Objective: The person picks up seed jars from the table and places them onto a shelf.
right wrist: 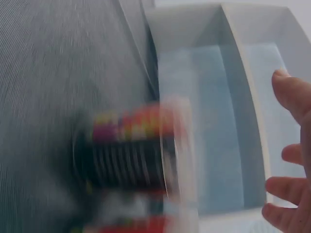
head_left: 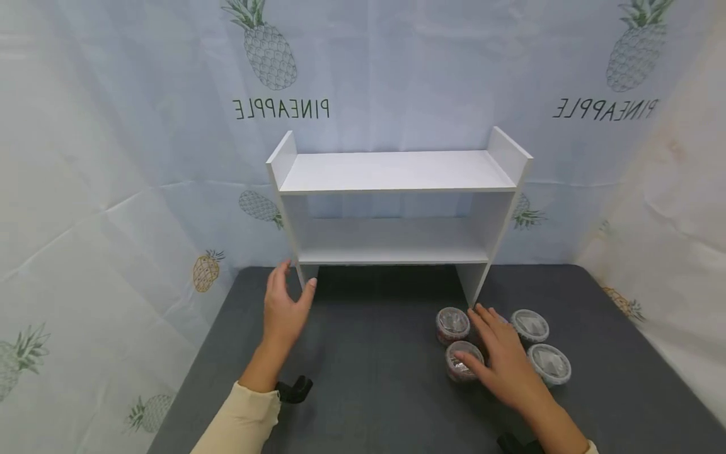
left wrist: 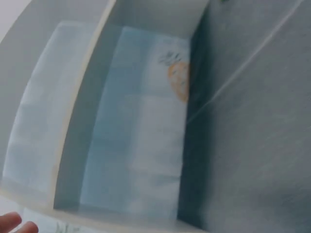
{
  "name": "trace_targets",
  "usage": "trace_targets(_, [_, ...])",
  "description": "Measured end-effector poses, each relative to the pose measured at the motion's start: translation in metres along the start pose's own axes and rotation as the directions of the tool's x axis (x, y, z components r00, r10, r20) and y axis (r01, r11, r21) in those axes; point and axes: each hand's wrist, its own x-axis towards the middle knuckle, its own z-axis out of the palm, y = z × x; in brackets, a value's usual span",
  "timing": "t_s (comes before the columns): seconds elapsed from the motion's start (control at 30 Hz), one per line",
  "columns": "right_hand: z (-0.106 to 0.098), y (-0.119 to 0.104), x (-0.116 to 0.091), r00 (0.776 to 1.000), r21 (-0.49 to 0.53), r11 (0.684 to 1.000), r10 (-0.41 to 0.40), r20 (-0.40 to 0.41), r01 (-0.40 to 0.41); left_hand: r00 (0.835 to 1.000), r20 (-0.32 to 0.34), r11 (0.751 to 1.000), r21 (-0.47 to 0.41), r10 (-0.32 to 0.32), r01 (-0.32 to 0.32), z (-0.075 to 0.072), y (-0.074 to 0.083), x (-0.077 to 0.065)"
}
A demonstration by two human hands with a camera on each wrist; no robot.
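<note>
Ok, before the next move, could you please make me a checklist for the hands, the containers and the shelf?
1. Right hand gripping nothing: ok.
2. Left hand gripping nothing: ok.
3. Four visible containers upright on the table: ok.
4. Every container in plain sight: not ok, the right hand partly hides the near-left one.
5. White shelf standing upright: ok.
6. Left hand clear of the shelf: cannot tell, the two look very close.

We stretch both forearms (head_left: 266, 362) forward, our left hand (head_left: 285, 312) parting thumb from fingers, our right hand (head_left: 503, 362) palm down with fingers extended, thumb spread.
</note>
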Motion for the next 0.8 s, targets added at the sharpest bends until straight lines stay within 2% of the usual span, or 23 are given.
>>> trace_targets(0.13, [-0.022, 0.018, -0.013, 0.998, 0.049, 0.998, 0.038, -0.055, -0.035, 0.995, -0.040, 0.992, -0.092, -0.092, 0.088, -0.007, -0.008, 0.027])
trace_targets(0.23, [-0.036, 0.031, -0.022, 0.992, 0.081, 0.992, 0.107, -0.060, -0.102, 0.988, -0.050, 0.982, -0.133, -0.144, 0.137, -0.007, -0.013, 0.043])
trace_targets(0.43, [-0.050, 0.061, -0.041, 0.965, 0.132, 0.962, 0.251, -0.072, -0.240, 0.980, -0.074, 0.969, -0.181, -0.185, 0.169, 0.001, -0.015, 0.062])
trace_targets(0.57, [-0.052, 0.078, -0.053, 0.930, 0.149, 0.927, 0.359, -0.080, -0.345, 0.974, -0.137, 0.969, -0.198, -0.179, 0.150, 0.007, -0.014, 0.067])
trace_targets(0.7, [-0.050, 0.089, -0.064, 0.879, 0.121, 0.873, 0.477, -0.012, -0.472, 0.966, -0.206, 0.974, -0.195, -0.154, 0.114, 0.014, -0.015, 0.068])
trace_targets(0.8, [-0.047, 0.095, -0.072, 0.838, 0.128, 0.829, 0.543, 0.055, -0.545, 0.963, -0.232, 0.979, -0.182, -0.135, 0.093, 0.021, -0.020, 0.068])
